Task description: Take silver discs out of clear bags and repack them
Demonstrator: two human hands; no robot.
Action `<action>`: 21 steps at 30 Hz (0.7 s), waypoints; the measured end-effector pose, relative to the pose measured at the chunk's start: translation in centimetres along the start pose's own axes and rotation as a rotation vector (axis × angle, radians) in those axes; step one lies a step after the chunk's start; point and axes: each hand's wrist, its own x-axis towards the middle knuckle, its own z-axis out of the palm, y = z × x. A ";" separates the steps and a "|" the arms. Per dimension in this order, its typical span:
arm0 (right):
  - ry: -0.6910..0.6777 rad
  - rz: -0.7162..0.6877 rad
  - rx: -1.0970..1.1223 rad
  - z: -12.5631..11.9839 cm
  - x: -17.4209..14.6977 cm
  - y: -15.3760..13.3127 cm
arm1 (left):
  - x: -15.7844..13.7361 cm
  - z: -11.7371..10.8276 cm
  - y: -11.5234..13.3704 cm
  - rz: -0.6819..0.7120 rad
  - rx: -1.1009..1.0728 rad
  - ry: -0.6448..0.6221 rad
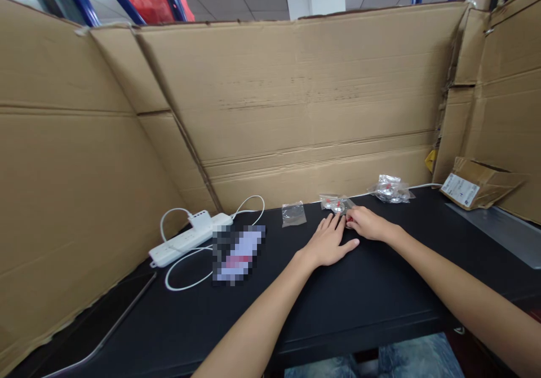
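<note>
Small clear plastic bag [337, 203] with red-and-metal parts inside is lying on the black table [380, 293] near the cardboard wall [296, 113]. I am pinching its near edge with my right hand [367, 223]; my left hand [327, 243] is resting flat and unclenched beside it. Judging it light, crinkly, slippery; best taken at a corner. Another empty-looking bag [293, 213] is lying to the left, a fuller one [391, 189] to the right

The table [380, 288] is matt black and smooth. At twelve o'clock, rough brown corrugated cardboard walls [296, 96], creased. Clear glossy plastic bags [337, 203] crinkle by the right hand [367, 223]; their contents look metallic, perhaps. The white power strip [190, 237], ten o'clock, is smooth plastic.
</note>
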 end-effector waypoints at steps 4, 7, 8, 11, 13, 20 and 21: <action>-0.019 -0.013 -0.052 -0.1 -0.2 -0.3 | 0.0 -0.1 0.1 -0.005 0.008 -0.016; -0.002 -0.032 -0.145 0.3 -0.3 -0.8 | 0.0 -0.1 0.1 -0.007 0.017 -0.022; 0.000 -0.035 -0.162 0.5 -0.3 -0.9 | 0.0 -0.1 0.1 -0.003 0.020 -0.020; 0.036 -0.014 -0.151 0.9 -0.2 -1.0 | 0.0 0.0 0.0 0.016 0.027 -0.012; 0.104 0.045 -0.057 1.0 0.1 -0.8 | 0.0 0.1 0.0 0.017 0.035 -0.017; 0.305 0.230 0.135 0.8 1.0 1.3 | -0.1 0.2 0.1 0.006 0.083 -0.019; 0.317 0.242 0.134 0.8 1.0 1.7 | -0.1 0.1 0.1 0.005 0.082 -0.021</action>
